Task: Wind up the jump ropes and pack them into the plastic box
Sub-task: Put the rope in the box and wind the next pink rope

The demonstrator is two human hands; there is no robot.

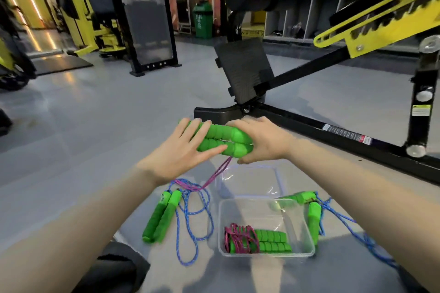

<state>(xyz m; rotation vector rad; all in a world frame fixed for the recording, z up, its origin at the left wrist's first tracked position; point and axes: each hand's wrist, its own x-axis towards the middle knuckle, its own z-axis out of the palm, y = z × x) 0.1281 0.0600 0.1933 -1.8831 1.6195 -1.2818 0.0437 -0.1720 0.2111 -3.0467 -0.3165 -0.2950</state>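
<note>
Right grip (264, 141): fingers and thumb curled round the right-hand ends of two green handles (223, 137), which lie side by side and level, held in the air above and beyond the plastic box (221, 226). Left grip (181, 152): spread, fingers straight and fanned over the handles' other ends, thumb lying along the nearer handle; it touches them and does not clasp. A pink cord (220, 171) drops from the handles near the right grip and runs slack to the floor (95, 131) just beyond the box's left corner. The box is clear, lidless, sitting on the grey floor between the two forearms. Inside it, against the near wall, lies a wound rope (256, 240): two green handles together, pink cord wrapped round their left half. A clear lid (247, 182) lies flat on the floor, touching or just beyond the box's far rim; cannot tell which. Left of the box, a loose rope (162, 217): two green handles side by side, blue cord sprawled in loops between them and the box. Right of the box, a second loose rope (313, 215), one green handle close against the box's right wall, blue cord trailing away to the right. Well beyond the box, a black and yellow gym machine (309, 123) with a tilted black plate (245, 71). Far behind, a green bin (202, 22). A dark-clad knee (114, 269) shows near-left of the box.
</note>
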